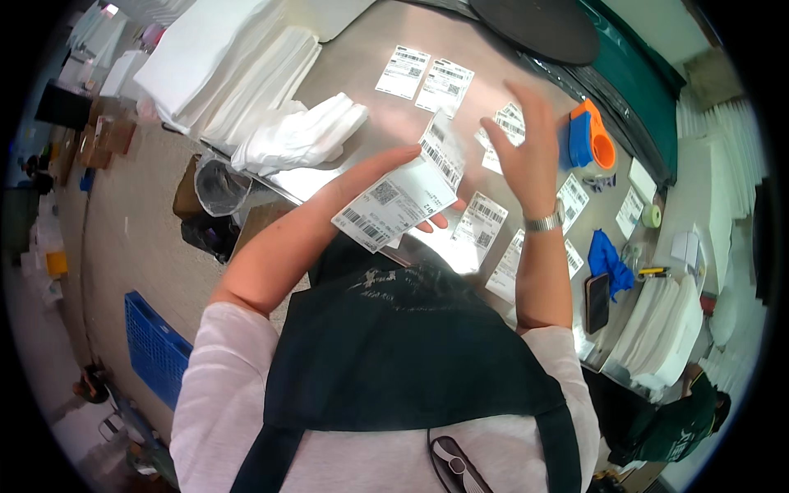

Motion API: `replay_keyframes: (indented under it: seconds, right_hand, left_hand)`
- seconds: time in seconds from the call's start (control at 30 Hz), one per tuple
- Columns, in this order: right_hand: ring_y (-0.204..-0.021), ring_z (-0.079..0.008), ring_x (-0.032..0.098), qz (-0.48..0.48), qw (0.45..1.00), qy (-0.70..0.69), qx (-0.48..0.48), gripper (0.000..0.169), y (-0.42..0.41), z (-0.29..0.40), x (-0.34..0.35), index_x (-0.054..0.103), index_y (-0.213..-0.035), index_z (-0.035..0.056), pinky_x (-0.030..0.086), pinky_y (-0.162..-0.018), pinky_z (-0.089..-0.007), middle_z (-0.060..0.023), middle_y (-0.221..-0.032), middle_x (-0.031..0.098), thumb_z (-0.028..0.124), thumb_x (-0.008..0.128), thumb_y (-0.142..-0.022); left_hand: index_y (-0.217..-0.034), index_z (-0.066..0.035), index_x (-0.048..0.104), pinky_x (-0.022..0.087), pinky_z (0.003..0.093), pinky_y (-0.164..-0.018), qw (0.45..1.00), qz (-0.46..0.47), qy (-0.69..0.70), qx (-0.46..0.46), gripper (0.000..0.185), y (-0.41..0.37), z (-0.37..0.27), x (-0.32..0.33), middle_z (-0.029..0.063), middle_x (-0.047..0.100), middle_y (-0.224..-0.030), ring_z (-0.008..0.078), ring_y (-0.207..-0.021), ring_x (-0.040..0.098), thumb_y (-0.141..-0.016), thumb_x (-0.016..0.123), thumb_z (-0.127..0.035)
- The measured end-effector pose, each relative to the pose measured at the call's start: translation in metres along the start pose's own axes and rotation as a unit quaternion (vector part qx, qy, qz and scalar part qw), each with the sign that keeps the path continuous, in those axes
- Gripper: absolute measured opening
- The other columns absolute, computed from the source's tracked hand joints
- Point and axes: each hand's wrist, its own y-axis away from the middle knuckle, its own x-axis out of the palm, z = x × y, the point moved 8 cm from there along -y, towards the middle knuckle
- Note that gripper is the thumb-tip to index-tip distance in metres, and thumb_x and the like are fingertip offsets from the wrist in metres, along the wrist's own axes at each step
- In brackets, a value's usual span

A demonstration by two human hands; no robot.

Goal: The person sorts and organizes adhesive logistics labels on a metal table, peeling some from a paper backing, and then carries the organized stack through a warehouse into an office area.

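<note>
Several printed labels (394, 200) with barcodes lie fanned in my left hand (404, 161), the thumb on top and fingertips showing beneath. My right hand (529, 148), with a metal watch at the wrist, is raised with fingers apart and nothing seen in it. Below or beside it lie small overlapping labels (510, 123). Two more labels (445, 86) rest at the table's far side, and another label (481, 228) lies between my arms. Further labels (572, 200) are spread by my right forearm.
An orange and blue tape dispenser (592, 138) stands right of my right hand. White gloves (302, 132) and stacked white foam sheets (246, 74) are on the left. A phone (596, 303) and blue cloth (607, 262) lie at right. A person (678, 425) is at lower right.
</note>
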Motion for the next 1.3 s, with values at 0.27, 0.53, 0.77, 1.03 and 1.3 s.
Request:
replay_keyframes:
  seconds: [0.27, 0.53, 0.77, 1.03, 1.3]
  right_hand:
    - [-0.066, -0.0113, 0.059, 0.329, 0.831, -0.358, 0.269, 0.022, 0.058, 0.007, 0.068, 0.06, -0.094, 0.0003, 0.047, -0.06, -0.0237, -0.0053, -0.084, 0.063, 0.014, 0.066, -0.077]
    - [-0.081, -0.013, 0.06, 0.026, 0.653, -0.629, 0.422, 0.019, 0.076, -0.021, 0.066, 0.048, -0.103, -0.0013, 0.05, -0.071, -0.0253, -0.0084, -0.093, 0.061, 0.01, 0.052, -0.088]
    - [-0.097, -0.0198, 0.058, -0.027, 0.567, -0.702, 0.43, 0.027, 0.087, 0.012, 0.069, 0.043, -0.114, -0.0034, 0.048, -0.084, -0.0323, -0.0139, -0.111, 0.055, 0.007, 0.047, -0.09]
    - [-0.096, -0.022, 0.059, 0.086, 0.589, -0.677, 0.433, 0.028, 0.097, 0.039, 0.074, 0.041, -0.112, -0.0044, 0.051, -0.079, -0.0337, -0.0167, -0.111, 0.054, 0.009, 0.049, -0.089]
    - [-0.087, -0.0142, 0.052, 0.022, 0.885, -0.392, 0.25, 0.042, 0.062, -0.01, 0.037, 0.048, -0.109, 0.001, 0.045, -0.076, -0.0275, -0.0056, -0.099, 0.053, 0.011, 0.069, -0.074]
  left_hand:
    - [-0.124, -0.002, 0.042, 0.054, 0.0422, -0.072, 0.992, -0.073, -0.048, -0.091, 0.076, -0.01, -0.004, 0.002, 0.024, 0.053, -0.113, 0.0374, -0.09, 0.061, -0.085, 0.026, -0.065]
    - [-0.135, -0.007, 0.025, 0.043, 0.0484, -0.09, 0.989, -0.021, -0.053, 0.134, 0.078, 0.004, -0.032, -0.047, 0.0229, 0.038, -0.13, 0.0393, -0.117, 0.042, -0.082, 0.04, -0.062]
    - [-0.137, -0.01, 0.021, 0.029, 0.0442, -0.101, 0.932, -0.038, -0.159, 0.323, 0.071, -0.001, -0.037, -0.008, 0.0188, 0.033, -0.134, 0.0331, -0.123, 0.034, -0.085, 0.043, -0.054]
    - [-0.14, -0.017, 0.018, 0.038, 0.0514, -0.095, 0.932, 0.094, 0.063, 0.343, 0.073, -0.013, -0.065, 0.022, 0.0268, 0.032, -0.133, 0.0418, -0.117, 0.04, -0.085, 0.026, -0.064]
    - [-0.132, -0.007, 0.03, 0.047, 0.0469, -0.086, 0.949, 0.079, 0.113, 0.282, 0.071, -0.012, -0.049, 0.022, 0.0233, 0.047, -0.119, 0.0356, -0.104, 0.053, -0.087, 0.024, -0.061]
